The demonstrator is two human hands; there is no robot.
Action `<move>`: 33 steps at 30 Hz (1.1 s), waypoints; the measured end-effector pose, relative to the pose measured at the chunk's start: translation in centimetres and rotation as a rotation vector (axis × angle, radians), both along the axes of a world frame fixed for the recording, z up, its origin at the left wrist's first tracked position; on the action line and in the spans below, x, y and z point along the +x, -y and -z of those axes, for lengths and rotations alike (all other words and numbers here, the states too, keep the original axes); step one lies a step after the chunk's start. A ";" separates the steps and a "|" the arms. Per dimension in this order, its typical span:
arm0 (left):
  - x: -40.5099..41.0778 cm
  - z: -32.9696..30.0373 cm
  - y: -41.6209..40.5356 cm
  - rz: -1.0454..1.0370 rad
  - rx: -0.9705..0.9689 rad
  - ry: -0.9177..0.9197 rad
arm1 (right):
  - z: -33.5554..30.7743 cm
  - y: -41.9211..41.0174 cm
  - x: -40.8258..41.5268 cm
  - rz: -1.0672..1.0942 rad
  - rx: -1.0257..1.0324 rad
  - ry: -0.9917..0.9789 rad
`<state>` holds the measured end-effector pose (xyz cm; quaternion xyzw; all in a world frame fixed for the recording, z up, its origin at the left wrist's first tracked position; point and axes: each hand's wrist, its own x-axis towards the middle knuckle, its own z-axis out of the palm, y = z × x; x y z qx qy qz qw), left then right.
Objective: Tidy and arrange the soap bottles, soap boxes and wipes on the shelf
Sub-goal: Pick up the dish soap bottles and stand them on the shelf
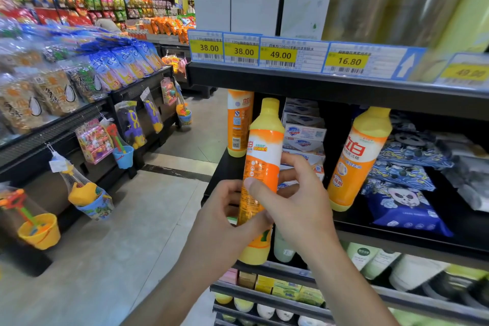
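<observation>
Supermarket aisle fills the left half of the frame: snack bags [47, 92] along a dark display at upper left, toy buckets [39, 230] hanging low beside the tiled floor. Right of centre stands the dark shelf [330, 85] with yellow price tags [280, 55] along its edge.

At the shelf's left end an orange soap bottle [238, 124] stands upright. Just right of it, and in front of the shelf edge, both hands carry a second bottle [260, 164], yellow cap up and leaning a little to the right. The left hand [219, 217] curls its fingers round the lower body; the right hand [296, 198] grips the middle, thumb across the label and fingers behind.

Behind the held bottle sit stacked white soap boxes [304, 135]. Farther right a third bottle [360, 159] leans against blue wipes packs [404, 201].

To place it well, I would judge: straighten the bottle, turn its brand label outward, and set its base down beside the left-end bottle, clear of the boxes, releasing only once it stands steady.
</observation>
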<state>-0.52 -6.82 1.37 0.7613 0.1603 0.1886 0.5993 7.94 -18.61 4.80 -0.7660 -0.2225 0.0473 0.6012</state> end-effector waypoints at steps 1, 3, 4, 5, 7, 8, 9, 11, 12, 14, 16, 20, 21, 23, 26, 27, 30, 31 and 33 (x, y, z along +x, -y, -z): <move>0.0 -0.1 0.0 0.024 0.008 -0.012 | 0.1 0.0 0.0 -0.001 0.000 0.001; -0.1 -0.4 -0.2 0.078 0.024 -0.042 | 0.1 0.1 0.1 -0.001 -0.004 0.002; -0.2 -0.5 -0.3 0.099 0.026 -0.053 | 0.1 0.2 0.2 -0.001 -0.006 0.001; -0.2 -0.6 -0.5 0.114 0.023 -0.059 | 0.1 0.4 0.3 -0.002 -0.009 -0.001; -0.1 -1.0 -0.9 0.133 -0.002 -0.064 | 0.0 0.6 0.5 0.000 -0.005 -0.010; 0.0 -1.2 -1.0 0.143 -0.031 -0.064 | 0.0 0.8 0.6 -0.001 0.002 -0.017; 0.0 -1.4 -1.2 0.154 -0.064 -0.062 | 0.0 0.9 0.7 -0.005 0.007 -0.025; 0.0 -1.8 -1.4 0.183 -0.108 -0.068 | -0.2 1.0 0.9 -0.030 0.017 -0.049; 0.0 -2.0 -1.4 0.202 -0.118 -0.076 | -0.2 1.0 0.9 -0.045 0.028 -0.068; 0.0 -2.2 -1.3 0.242 -0.139 -0.097 | -0.3 1.1 0.9 -0.069 0.049 -0.103; -0.1 -2.4 -1.0 0.252 -0.163 -0.097 | -0.4 1.1 0.9 -0.080 0.062 -0.121; -0.3 -2.5 -0.6 0.207 -0.171 -0.060 | -0.6 1.3 0.7 -0.107 0.064 -0.159; -0.3 -2.5 -0.6 0.206 -0.173 -0.056 | -0.7 1.3 0.8 -0.119 0.054 -0.170; -0.5 -2.4 -0.5 0.202 -0.179 -0.054 | -1.0 1.5 0.9 -0.147 0.019 -0.183; -0.5 -2.4 -0.3 0.187 -0.175 -0.047 | -1.3 1.7 0.8 -0.182 -0.009 -0.208; -0.5 -2.4 -0.2 0.181 -0.173 -0.043 | -1.3 1.7 0.7 -0.188 -0.006 -0.222; -0.4 -2.5 -0.1 0.155 -0.172 -0.041 | -1.5 1.6 0.3 -0.151 0.020 -0.253; -0.4 -2.5 -0.1 0.149 -0.175 -0.042 | -1.6 1.5 0.1 -0.123 0.035 -0.257; -0.5 -2.6 0.0 0.141 -0.177 -0.041 | -1.8 1.4 -0.2 -0.082 0.056 -0.249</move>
